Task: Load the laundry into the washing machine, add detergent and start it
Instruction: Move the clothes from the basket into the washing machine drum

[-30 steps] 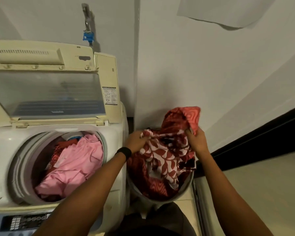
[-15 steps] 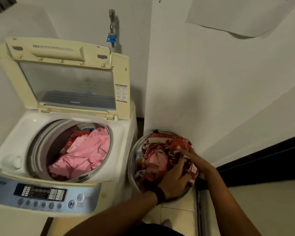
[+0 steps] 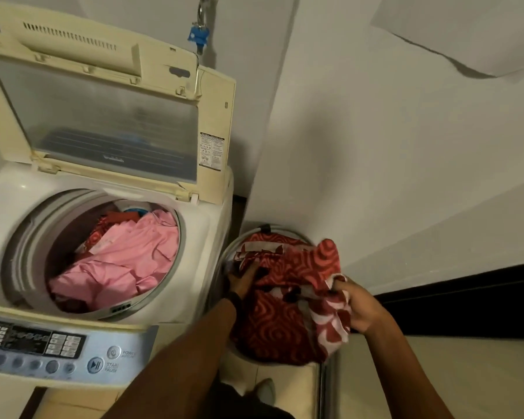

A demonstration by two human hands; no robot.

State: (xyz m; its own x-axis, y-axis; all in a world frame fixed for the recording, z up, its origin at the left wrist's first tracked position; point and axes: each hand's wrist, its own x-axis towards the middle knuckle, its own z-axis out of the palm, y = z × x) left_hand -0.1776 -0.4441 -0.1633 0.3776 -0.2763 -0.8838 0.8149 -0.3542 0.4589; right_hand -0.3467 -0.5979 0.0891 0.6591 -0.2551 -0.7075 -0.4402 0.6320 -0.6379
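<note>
The top-loading washing machine (image 3: 206,237) stands at the left with its lid (image 3: 103,116) raised. Pink cloth (image 3: 124,261) and some red cloth lie in its drum. To its right on the floor sits a round laundry basket (image 3: 256,230) holding red patterned cloth (image 3: 285,322). My left hand (image 3: 242,279) reaches into the basket and grips the cloth at its left side, partly buried in it. My right hand (image 3: 357,306) grips the cloth's right edge, lifted a little above the basket rim.
The control panel (image 3: 58,349) with its start/pause button (image 3: 95,365) runs along the machine's front. A tap with a blue fitting (image 3: 198,34) is on the wall behind. White walls close in on the right, above a dark skirting band (image 3: 466,300).
Both hands went down into the basket with the red cloth and now lift its right side again. The camera has swung left and nearer, so the control panel shows.
</note>
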